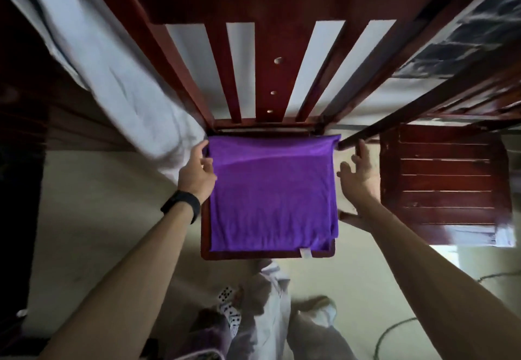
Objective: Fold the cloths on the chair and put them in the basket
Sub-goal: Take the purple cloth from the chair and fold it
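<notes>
Now the purple cloth (270,196) lies flat on the seat of the chair (267,254). It covers almost the whole seat. It looks folded over already, because more than one layer shows at its right edge. It is close to square, a little longer from front to back, and a small white tag (305,252) sticks out at the near edge.

The cloth sits right between the two hands. The left hand (197,172) is at the far left corner. Its fingers curl at the left edge of the cloth and seem to hold it there. A dark wristband (181,206) is on that arm. The right hand (358,175) is just beside the right edge, near the far corner, and it holds nothing. Its fingers are spread wide and point away from the body. I cannot tell if it touches the cloth.

Both arms reach forward and down, about the same length out. The left hand is the one that has the cloth. I think the next fold goes from one side to the other, so the right hand must first catch its own edge.

No basket shows. A second chair (445,179) stands to the right, and a white sheet (112,77) hangs on the left.
</notes>
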`<state>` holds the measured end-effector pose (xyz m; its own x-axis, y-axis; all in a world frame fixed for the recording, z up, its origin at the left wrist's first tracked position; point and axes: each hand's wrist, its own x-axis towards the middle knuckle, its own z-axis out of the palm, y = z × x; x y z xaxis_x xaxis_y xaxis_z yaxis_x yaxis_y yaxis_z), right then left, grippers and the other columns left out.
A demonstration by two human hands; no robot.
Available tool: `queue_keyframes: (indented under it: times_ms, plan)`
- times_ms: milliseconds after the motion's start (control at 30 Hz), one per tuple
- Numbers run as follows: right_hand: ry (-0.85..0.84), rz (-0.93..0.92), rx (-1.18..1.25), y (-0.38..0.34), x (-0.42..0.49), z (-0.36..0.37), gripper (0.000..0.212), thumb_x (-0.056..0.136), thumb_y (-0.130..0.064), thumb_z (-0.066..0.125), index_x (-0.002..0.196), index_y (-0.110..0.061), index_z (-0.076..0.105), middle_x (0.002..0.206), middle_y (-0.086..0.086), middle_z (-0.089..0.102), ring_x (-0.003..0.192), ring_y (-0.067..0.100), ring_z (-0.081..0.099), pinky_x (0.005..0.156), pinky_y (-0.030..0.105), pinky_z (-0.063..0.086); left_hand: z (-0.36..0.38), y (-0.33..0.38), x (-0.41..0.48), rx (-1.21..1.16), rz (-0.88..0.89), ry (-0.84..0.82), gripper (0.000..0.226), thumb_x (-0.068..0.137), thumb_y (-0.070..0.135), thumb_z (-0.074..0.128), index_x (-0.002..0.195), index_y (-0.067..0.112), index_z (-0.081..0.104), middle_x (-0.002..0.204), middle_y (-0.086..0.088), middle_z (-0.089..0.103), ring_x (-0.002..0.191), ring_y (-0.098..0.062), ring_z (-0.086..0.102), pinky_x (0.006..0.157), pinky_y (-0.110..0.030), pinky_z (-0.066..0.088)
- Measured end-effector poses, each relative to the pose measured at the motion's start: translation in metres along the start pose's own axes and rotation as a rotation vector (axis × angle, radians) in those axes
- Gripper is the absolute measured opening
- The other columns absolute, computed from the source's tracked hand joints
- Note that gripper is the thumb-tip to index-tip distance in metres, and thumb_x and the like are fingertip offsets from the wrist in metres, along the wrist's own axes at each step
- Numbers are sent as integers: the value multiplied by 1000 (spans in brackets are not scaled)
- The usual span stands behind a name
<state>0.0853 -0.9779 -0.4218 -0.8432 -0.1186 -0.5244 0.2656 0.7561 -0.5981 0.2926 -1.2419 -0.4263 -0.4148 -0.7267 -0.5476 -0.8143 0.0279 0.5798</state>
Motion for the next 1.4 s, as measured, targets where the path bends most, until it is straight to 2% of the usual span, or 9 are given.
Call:
queue_keyframes:
  times_ms: [67, 167, 333, 700, 800, 967, 1100, 1267, 1400]
  plan:
    - [-78, 59, -48, 19, -15, 8, 67, 83, -39, 56, 145, -49, 30, 127, -3, 62, 95, 26, 67, 79, 42, 58, 14, -14, -13, 40, 19, -50, 51, 90, 4, 52, 132, 32, 52, 99, 3, 67, 95, -22, 67, 83, -32, 53]
    - [-148, 164, -268, 72, -43, 20, 50, 90, -25, 61, 138, -20, 48, 118, 4, 70, 104, 31, 65, 89, 38, 51, 41, -61, -37, 221, -103, -80, 39, 91, 16, 58, 129, 21, 56, 117, -6, 64, 107, -26, 63, 85, -32, 47]
    - [-244, 331, -380, 146, -71, 37, 44, 91, -35, 65, 125, -8, 55, 116, 12, 67, 110, 35, 61, 91, 39, 47, 76, -132, -80, 314, -373, -114, 44, 90, 27, 64, 126, 7, 49, 126, -20, 53, 103, -40, 60, 83, -42, 50]
    - [-194, 392, -392, 185, -71, 61, 30, 88, -40, 59, 102, -14, 60, 94, 9, 66, 98, 37, 64, 80, 34, 48, 93, -175, -91, 390, -380, -57, 37, 94, 45, 54, 89, 9, 65, 93, -12, 65, 82, -32, 63, 73, -39, 55]
    - [-168, 420, -172, 184, -80, 52, 14, 82, -40, 60, 84, -27, 57, 85, 10, 74, 83, 33, 71, 82, 46, 59, 89, -172, -101, 169, -403, -50, 18, 95, 33, 58, 92, 15, 58, 91, -5, 69, 81, -25, 66, 76, -35, 55]
    - [-142, 343, 391, 120, -86, 4, 7, 95, -12, 62, 100, -9, 58, 89, 13, 70, 66, 22, 69, 57, 30, 57, 50, -124, -117, -388, -385, 34, 10, 95, 20, 62, 104, 15, 61, 96, -5, 72, 71, -13, 64, 65, -27, 50]
    - [-79, 81, 546, 82, -91, -44, 7, 93, -10, 66, 96, -6, 61, 83, 13, 68, 82, 33, 70, 76, 43, 59, 15, -95, -126, -686, -259, 100, 11, 91, 20, 68, 101, 16, 66, 88, 0, 73, 68, -9, 62, 68, -25, 48]
    - [-57, 221, 323, 119, -85, -22, 8, 93, -18, 67, 90, -11, 62, 92, 16, 71, 86, 31, 73, 75, 43, 57, 58, -118, -125, -465, -338, 89, 19, 91, 20, 68, 106, 10, 67, 88, -4, 76, 57, -4, 62, 59, -21, 47]
    - [-44, 324, 175, 176, -57, 13, 14, 83, -33, 76, 78, -26, 66, 90, 2, 72, 82, 29, 69, 83, 53, 58, 96, -149, -115, -316, -387, 113, 11, 89, 24, 71, 97, 16, 69, 80, 1, 74, 72, -19, 71, 67, -29, 58]
